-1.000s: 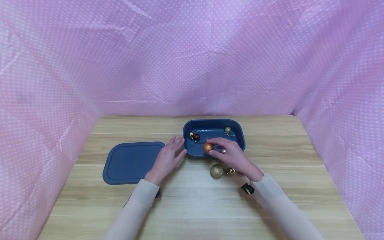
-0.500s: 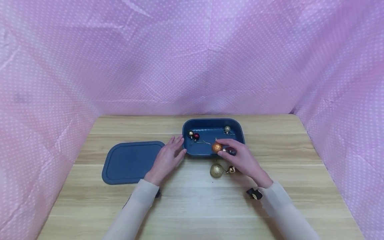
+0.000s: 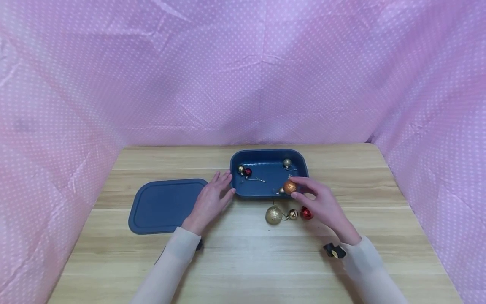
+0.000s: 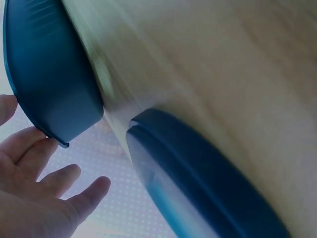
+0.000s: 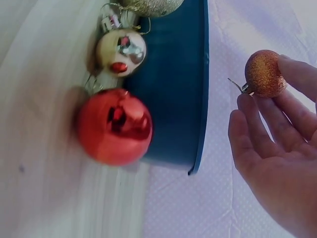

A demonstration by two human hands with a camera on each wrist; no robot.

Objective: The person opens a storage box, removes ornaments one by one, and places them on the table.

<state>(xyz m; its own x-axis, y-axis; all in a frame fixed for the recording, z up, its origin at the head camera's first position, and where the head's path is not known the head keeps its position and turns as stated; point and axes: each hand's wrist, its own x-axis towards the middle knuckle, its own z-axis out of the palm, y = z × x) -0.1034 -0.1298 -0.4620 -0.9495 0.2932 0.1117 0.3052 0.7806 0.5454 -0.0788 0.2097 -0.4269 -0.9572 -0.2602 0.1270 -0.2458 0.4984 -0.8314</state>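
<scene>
My right hand (image 3: 320, 202) pinches an orange glitter Christmas bauble (image 3: 290, 187) between thumb and fingers, above the front right part of a blue box (image 3: 265, 195). Its cap and gold thread show in the right wrist view. My left hand (image 3: 210, 200) touches the box's left end with fairly straight fingers; in the left wrist view the fingertips (image 4: 47, 144) meet the rim. Inside the box lie a small gold bauble (image 3: 241, 168), a dark red one (image 3: 248, 172) and a glittery gold one (image 3: 287, 162). Another small bauble (image 3: 281, 191) lies partly behind the orange one.
In front of the box, a large gold glitter bauble (image 3: 274, 215), a shiny gold one (image 3: 292, 214) and a red one (image 3: 306, 213) lie on the wooden table (image 3: 243, 261). A blue lid (image 3: 167, 207) lies left. Pink dotted cloth (image 3: 243, 84) surrounds the table.
My right hand has moved right and slightly toward me, carrying the orange bauble across the box. The red bauble on the table has come into sight. My left hand has stayed at the box.
</scene>
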